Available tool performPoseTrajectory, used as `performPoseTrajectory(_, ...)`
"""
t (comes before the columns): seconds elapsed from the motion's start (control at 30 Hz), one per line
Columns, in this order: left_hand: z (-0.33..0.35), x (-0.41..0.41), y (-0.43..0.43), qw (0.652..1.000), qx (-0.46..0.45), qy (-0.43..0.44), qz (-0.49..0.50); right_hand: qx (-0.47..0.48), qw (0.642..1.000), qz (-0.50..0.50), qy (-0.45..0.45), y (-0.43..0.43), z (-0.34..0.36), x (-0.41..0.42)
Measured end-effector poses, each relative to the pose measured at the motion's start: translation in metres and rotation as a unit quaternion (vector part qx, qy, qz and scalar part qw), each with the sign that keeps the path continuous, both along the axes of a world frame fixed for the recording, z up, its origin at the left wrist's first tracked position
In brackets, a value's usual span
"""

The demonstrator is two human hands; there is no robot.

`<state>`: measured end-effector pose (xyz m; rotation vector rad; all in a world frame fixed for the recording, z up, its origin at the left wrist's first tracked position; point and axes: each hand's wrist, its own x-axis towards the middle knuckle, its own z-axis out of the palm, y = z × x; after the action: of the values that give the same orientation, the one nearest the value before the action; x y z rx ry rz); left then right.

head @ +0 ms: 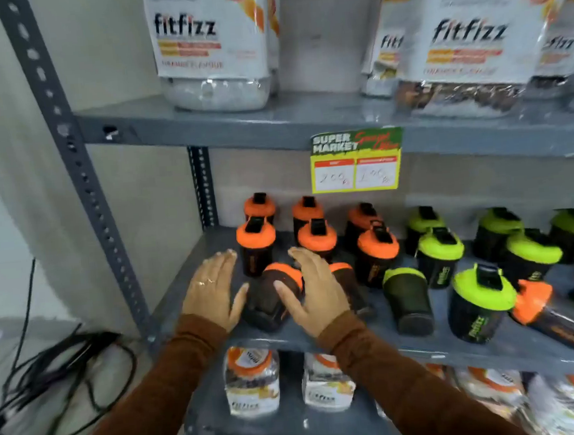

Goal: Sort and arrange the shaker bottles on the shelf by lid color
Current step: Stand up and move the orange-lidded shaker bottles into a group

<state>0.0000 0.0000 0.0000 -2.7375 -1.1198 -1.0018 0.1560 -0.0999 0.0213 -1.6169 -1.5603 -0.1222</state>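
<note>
Dark shaker bottles stand on the middle grey shelf [213,254]. Several orange-lidded ones [255,235] are grouped upright at the left, several green-lidded ones [440,243] at the right. An orange-lidded bottle [268,301] lies tipped between my hands. My left hand [212,288] is open at its left side with the thumb touching it. My right hand [313,287] rests over its right side, fingers spread. Another orange-lidded bottle [347,276] lies behind my right hand. A green-lidded bottle [407,297] lies on its side. An orange-lidded bottle [540,310] lies toppled at the right among the green ones.
White fitfizz pouches [210,41] stand on the upper shelf, and a price tag [356,160] hangs from its edge. Fitfizz jars [252,378] fill the lower shelf. A perforated upright post [79,172] stands at the left. Black cables [50,366] lie on the floor.
</note>
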Motion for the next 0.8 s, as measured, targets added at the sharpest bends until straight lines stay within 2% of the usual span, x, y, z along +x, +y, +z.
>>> performPoseTrajectory(0.07,-0.021,-0.005,0.007,0.994,-0.087,0.043,0.041,-0.11,0.978,-0.04,0.171,0.019,-0.017,-0.003)
performPoseTrajectory(0.1,-0.041,-0.01,0.015,0.985,-0.132,0.094,0.061,-0.154,0.952,-0.081,0.25,0.029,-0.03,-0.006)
performPoseTrajectory(0.13,-0.058,-0.016,0.019,0.97,-0.182,0.141,0.075,-0.196,0.919,-0.118,0.321,0.039,-0.038,-0.008)
performPoseTrajectory(0.23,-0.09,-0.024,0.037,0.947,-0.212,0.225,0.087,-0.22,0.817,-0.177,0.504,0.066,-0.048,-0.009)
performPoseTrajectory(0.27,-0.094,-0.024,0.037,0.938,-0.219,0.251,0.091,-0.219,0.806,-0.178,0.521,0.076,-0.048,-0.007)
performPoseTrajectory(0.33,-0.103,-0.024,0.039,0.931,-0.204,0.287,0.099,-0.254,0.824,-0.135,0.487,0.096,-0.042,-0.006)
performPoseTrajectory(0.37,-0.106,-0.023,0.038,0.931,-0.195,0.29,0.104,-0.276,0.835,-0.122,0.46,0.105,-0.039,-0.006)
performPoseTrajectory(0.43,-0.111,-0.022,0.037,0.937,-0.186,0.275,0.105,-0.285,0.832,-0.122,0.461,0.12,-0.037,-0.007)
performPoseTrajectory(0.47,-0.112,-0.022,0.037,0.941,-0.185,0.266,0.103,-0.272,0.82,-0.125,0.487,0.122,-0.035,-0.01)
performPoseTrajectory(0.5,-0.114,-0.022,0.037,0.943,-0.184,0.257,0.104,-0.239,0.794,-0.141,0.541,0.123,-0.037,-0.011)
performPoseTrajectory(0.53,-0.115,-0.022,0.037,0.944,-0.185,0.251,0.104,-0.197,0.802,-0.166,0.539,0.122,-0.044,-0.011)
performPoseTrajectory(0.6,-0.116,-0.022,0.037,0.947,-0.172,0.25,0.108,-0.194,0.78,-0.206,0.558,0.101,-0.053,-0.019)
performPoseTrajectory(0.67,-0.115,-0.022,0.035,0.948,-0.16,0.251,0.109,-0.177,0.754,-0.204,0.599,0.081,-0.06,-0.024)
performPoseTrajectory(0.73,-0.115,-0.023,0.035,0.947,-0.164,0.255,0.108,-0.14,0.776,-0.195,0.583,0.077,-0.064,-0.027)
performPoseTrajectory(0.8,-0.114,-0.023,0.035,0.946,-0.17,0.255,0.109,-0.099,0.813,-0.202,0.537,0.081,-0.058,-0.031)
